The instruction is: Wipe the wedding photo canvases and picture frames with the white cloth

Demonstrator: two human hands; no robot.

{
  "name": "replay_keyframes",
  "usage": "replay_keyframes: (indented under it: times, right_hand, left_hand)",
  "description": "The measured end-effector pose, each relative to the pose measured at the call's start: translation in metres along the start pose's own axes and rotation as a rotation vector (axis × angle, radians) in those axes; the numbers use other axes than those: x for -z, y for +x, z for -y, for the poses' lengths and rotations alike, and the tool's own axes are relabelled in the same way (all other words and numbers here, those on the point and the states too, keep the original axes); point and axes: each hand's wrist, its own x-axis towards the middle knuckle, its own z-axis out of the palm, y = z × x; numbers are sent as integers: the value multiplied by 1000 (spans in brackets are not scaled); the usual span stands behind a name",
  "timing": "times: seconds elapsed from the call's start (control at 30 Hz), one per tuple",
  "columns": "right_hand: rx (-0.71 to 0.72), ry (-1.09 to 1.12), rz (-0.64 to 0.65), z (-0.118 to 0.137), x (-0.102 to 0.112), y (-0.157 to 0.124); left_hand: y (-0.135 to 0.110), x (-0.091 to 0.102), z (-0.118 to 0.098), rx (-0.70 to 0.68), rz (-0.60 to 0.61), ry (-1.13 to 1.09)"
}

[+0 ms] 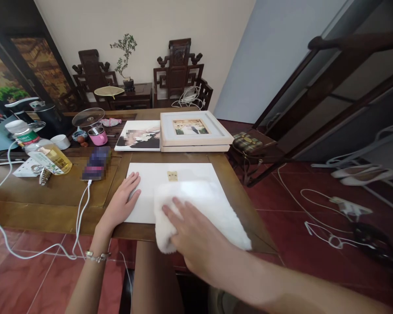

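Because the white cloth [216, 205] lies directly under the right hand [193, 226], I count that hand as the nearer; its fingers rest slightly parted on top, not visibly pinching. From them, the cloth spreads mainly rightward, its long axis seemingly left to right over the white board [142, 179]. The left hand [125, 197] lies flat at the board's left edge, fingers close together.

Two dark chairs [180, 54] (ornately carved) stand before a pale wall [212, 39]; red-tiled floor [284, 235].
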Motion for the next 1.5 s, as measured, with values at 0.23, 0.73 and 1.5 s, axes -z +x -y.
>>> replay_keyframes:
  times: [0.23, 0.73, 1.5]
  right_hand:
    - [-61, 11, -61, -23, 7, 22]
    - [71, -12, -85, 8, 5, 15]
    - [153, -54, -218, 9, 2, 36]
  left_hand:
    - [-1, -1, 1, -11, -3, -6]
    - [0, 0, 0, -13, 2, -1]
    - [0, 2, 3, -37, 24, 0]
